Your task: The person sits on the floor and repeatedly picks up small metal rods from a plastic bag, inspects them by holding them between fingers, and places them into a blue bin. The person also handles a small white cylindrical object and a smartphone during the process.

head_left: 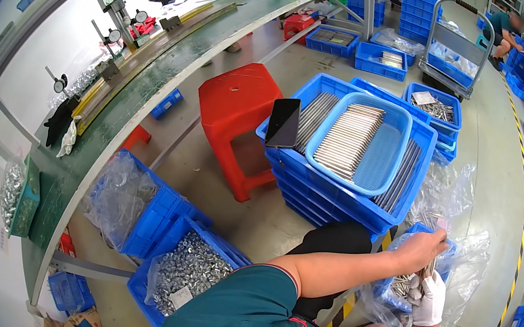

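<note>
Over a small blue bin point(383, 295) at the lower right, my bare left hand point(422, 251) is closed on the upper part of a few slim metal rods point(429, 268). Just below it, my right hand point(431, 301), in a white glove, has its fingers closed around the lower part of the same rods. More metal rods point(400, 284) lie loose in the bin, beside a clear plastic bag. Beyond my hands, a light blue basket point(383, 162) holds a neat row of shiny rods point(349, 140). It sits on stacked blue crates point(339, 201) that hold darker rods.
A black phone point(283, 123) rests at the crate's left edge. Left of it stands a red stool point(239, 90). Metal fittings point(189, 269) fill a bin near my left elbow. A green workbench point(172, 79) carries gauges. A trolley point(457, 51) and two other people are farther off.
</note>
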A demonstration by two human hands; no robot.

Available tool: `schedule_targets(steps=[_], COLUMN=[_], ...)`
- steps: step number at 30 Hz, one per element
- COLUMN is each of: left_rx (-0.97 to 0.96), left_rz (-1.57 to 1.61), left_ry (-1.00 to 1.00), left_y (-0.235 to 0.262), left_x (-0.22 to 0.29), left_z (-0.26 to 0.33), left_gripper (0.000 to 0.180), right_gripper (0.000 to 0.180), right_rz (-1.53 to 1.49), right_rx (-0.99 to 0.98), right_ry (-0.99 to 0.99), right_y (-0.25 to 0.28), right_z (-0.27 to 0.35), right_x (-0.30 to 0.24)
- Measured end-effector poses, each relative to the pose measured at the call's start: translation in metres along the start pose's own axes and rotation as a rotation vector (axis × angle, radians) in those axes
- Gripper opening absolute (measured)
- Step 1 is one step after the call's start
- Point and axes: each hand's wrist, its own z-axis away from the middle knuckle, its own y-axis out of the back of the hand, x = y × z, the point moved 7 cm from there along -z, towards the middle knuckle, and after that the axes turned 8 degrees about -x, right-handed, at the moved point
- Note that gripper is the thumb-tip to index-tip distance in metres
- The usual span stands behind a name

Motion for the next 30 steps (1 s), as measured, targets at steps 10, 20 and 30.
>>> schedule_targets(steps=[10,20,30], left_rx=[0.032,0.121,0.117], left_rz=[0.074,0.067,-0.352], left_ry=[-0.050,-0.078,-0.424], left_y=[0.003,0.006,0.130], left_x=[0.011,0.011,0.069], left_z=[0.005,0.008,0.116], left_gripper=[0.022,0.018,0.013], right_gripper=[0.027,0.023,0.015], right_rz=[0.046,0.159,0.056], right_rx=[-0.005,0.103,0.151], right_ry=[0.005,0.019,0.034], right_y=[0.003,0.014,0.024], right_z=[-0.002,0.004,0.015], right_x=[0.007,0.004,-0.007])
